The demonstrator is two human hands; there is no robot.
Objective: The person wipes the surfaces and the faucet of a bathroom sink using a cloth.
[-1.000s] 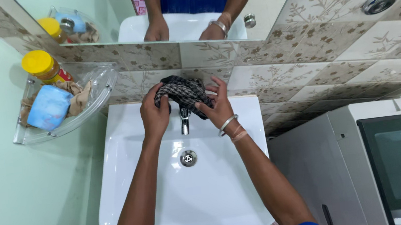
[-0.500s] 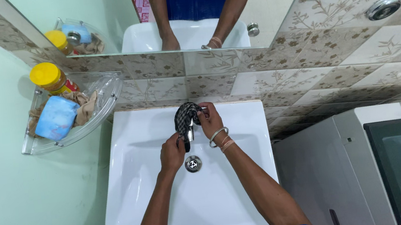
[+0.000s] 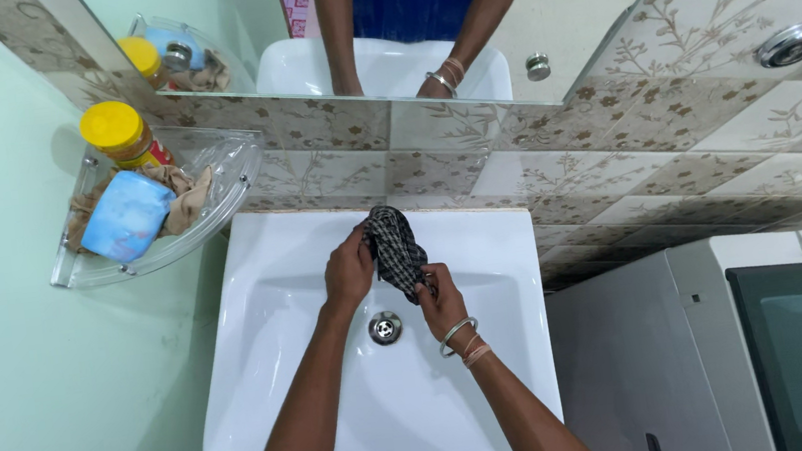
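Note:
A dark checked cloth (image 3: pixel 395 248) is draped over the tap at the back of a white washbasin (image 3: pixel 287 369), hiding the tap. My left hand (image 3: pixel 348 272) grips the cloth's upper left part. My right hand (image 3: pixel 443 302), with bangles on the wrist, holds the cloth's lower end just right of the drain (image 3: pixel 384 327). Both hands are closed on the cloth.
A clear corner shelf (image 3: pixel 235 179) on the left wall holds a yellow-lidded jar (image 3: pixel 116 129), a blue packet (image 3: pixel 125 217) and a tan cloth. A mirror (image 3: pixel 537 8) hangs above the patterned tiles. A white appliance with a dark door (image 3: pixel 696 343) stands to the right.
My left hand rose from the cloth's lower end to its top, while my right hand dropped from the top to the lower end. The view shifted slightly.

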